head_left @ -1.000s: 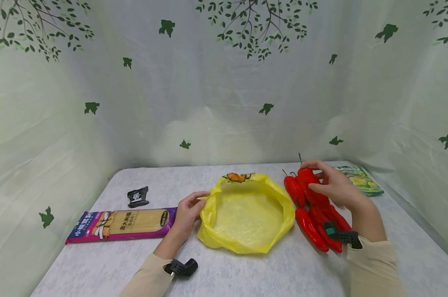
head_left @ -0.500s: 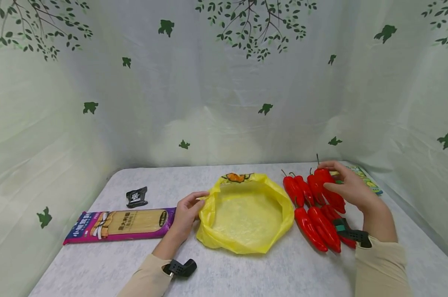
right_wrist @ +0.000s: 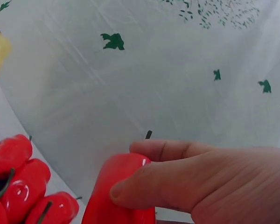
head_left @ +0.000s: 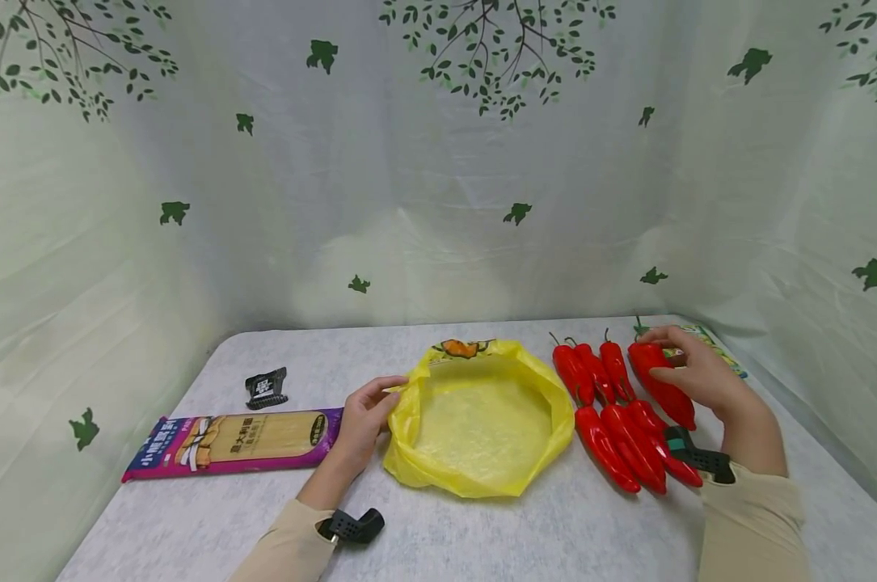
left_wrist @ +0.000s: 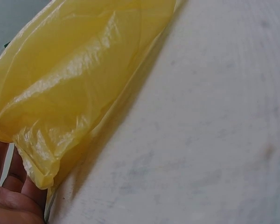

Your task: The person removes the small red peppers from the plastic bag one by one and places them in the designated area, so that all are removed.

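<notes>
My right hand (head_left: 700, 372) grips a red chili pepper (head_left: 656, 376) near its stem end, at the right end of a row of peppers. In the right wrist view, the thumb lies across that pepper (right_wrist: 116, 191), with fingers behind it. Several more red chili peppers (head_left: 616, 432) lie in two rows to its left and nearer the front. My left hand (head_left: 368, 416) is at the left side of a yellow plastic bag (head_left: 409, 453), which stands with its mouth wide. The left wrist view shows the bag's wall (left_wrist: 74, 70) hiding some of the fingertips.
Left of the bag lies a purple-edged pack of noodles (head_left: 263, 436), partly behind the left hand. A small black wrapped packet (head_left: 267, 388) is beyond it. At the back right, a green and yellow package (head_left: 722, 352) shows behind the right hand. A printed curtain (head_left: 438, 267) surrounds the table.
My right hand has moved right with the chili pepper and lowered it to the end of the far row. The left hand and bag have stayed in place.
</notes>
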A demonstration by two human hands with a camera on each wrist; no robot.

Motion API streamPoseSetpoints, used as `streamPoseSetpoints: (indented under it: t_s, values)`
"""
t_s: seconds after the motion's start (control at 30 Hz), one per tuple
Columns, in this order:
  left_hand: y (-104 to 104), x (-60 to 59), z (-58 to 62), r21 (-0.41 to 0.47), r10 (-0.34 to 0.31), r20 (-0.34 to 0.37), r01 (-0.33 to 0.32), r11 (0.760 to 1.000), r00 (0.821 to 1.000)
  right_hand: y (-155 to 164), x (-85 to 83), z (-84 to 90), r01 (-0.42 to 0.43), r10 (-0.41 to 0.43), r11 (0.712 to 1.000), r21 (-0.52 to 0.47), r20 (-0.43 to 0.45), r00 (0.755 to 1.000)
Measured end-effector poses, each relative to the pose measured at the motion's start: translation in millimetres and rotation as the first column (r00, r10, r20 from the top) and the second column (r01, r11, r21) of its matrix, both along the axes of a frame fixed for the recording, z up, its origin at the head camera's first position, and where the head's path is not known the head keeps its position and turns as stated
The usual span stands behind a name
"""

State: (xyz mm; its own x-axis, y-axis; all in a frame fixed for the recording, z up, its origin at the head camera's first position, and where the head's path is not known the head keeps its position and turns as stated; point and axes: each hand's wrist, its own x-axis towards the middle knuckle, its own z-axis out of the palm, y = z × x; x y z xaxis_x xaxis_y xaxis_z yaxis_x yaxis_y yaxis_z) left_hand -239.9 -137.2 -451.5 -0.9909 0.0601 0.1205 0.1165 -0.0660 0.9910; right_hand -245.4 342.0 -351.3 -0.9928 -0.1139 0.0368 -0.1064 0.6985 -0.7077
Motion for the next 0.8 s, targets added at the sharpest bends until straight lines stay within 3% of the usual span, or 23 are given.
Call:
streamPoseSetpoints:
  t_s: [0.8]
  values:
    - [0,-1.6,-1.4,0.004,0.014,0.006,-0.014,1.0,1.0,30,-2.0,-25.2,-0.022,0.01,0.995,0.094,0.125,0.992]
